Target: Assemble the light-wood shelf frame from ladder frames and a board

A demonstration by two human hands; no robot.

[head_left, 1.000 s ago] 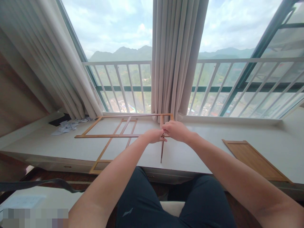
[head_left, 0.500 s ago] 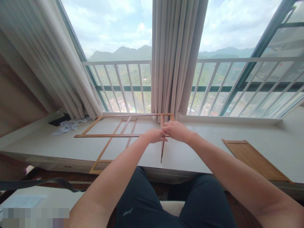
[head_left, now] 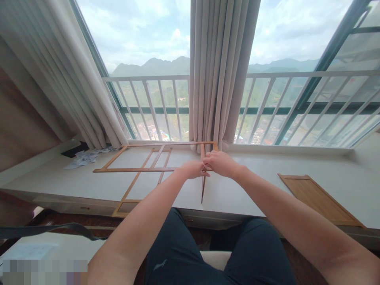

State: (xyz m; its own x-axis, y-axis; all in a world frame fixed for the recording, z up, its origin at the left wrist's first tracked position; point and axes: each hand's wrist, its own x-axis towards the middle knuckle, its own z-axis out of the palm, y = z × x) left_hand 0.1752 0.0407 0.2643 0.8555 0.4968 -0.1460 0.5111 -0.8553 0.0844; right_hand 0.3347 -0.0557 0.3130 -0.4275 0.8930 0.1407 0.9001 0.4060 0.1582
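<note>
Pinching the thin wooden strip [head_left: 203, 186] between both hands, your left hand [head_left: 192, 169] and right hand [head_left: 220, 163] meet at the wooden frame [head_left: 135, 169] mid-worktop [head_left: 261, 190], the strip's long axis running toward the near edge.

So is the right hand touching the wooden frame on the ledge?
Touching. In the head view the right hand is closed over the wooden frame at its right upright strip, meeting the left hand there.
</note>
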